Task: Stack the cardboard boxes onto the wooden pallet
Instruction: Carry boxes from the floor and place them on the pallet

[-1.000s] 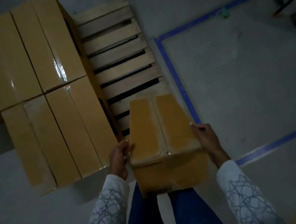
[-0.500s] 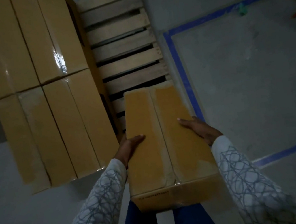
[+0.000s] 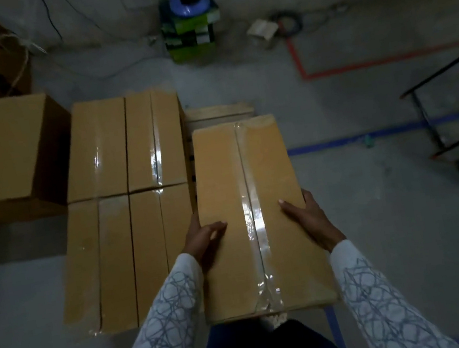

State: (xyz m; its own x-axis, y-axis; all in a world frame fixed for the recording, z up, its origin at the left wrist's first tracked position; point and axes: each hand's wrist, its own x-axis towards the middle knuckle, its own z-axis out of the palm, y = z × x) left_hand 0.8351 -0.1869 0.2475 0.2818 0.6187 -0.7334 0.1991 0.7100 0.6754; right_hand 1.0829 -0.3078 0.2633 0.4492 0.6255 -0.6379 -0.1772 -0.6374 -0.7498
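Gripping a taped-shut box (image 3: 219, 175) over the pallet (image 3: 219, 114).

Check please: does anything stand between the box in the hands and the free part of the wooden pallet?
Nothing visible does. The held box is over the pallet, beside the stacked boxes; the pallet part showing past its far end is bare. Under the box is hidden.
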